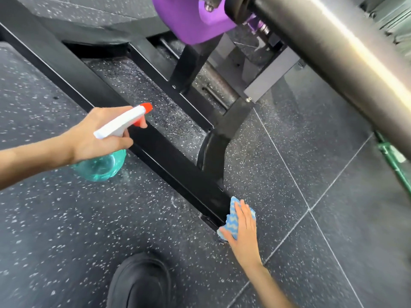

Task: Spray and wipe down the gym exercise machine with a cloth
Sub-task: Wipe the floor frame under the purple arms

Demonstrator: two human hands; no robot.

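One left hand (97,138), one right hand (243,230), one spray bottle (101,166), one cloth (231,220), one shoe (140,283), one purple pad (184,21).

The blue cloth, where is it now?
In the head view, lower right: the blue cloth lies under the right hand, at the near end of the black frame bar.

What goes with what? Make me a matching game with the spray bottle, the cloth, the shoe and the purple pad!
1 spray bottle
2 cloth
3 shoe
4 purple pad

a under the right hand
b top of the picture
c in the left hand
d on the floor

Pairs: 1-c, 2-a, 3-d, 4-b
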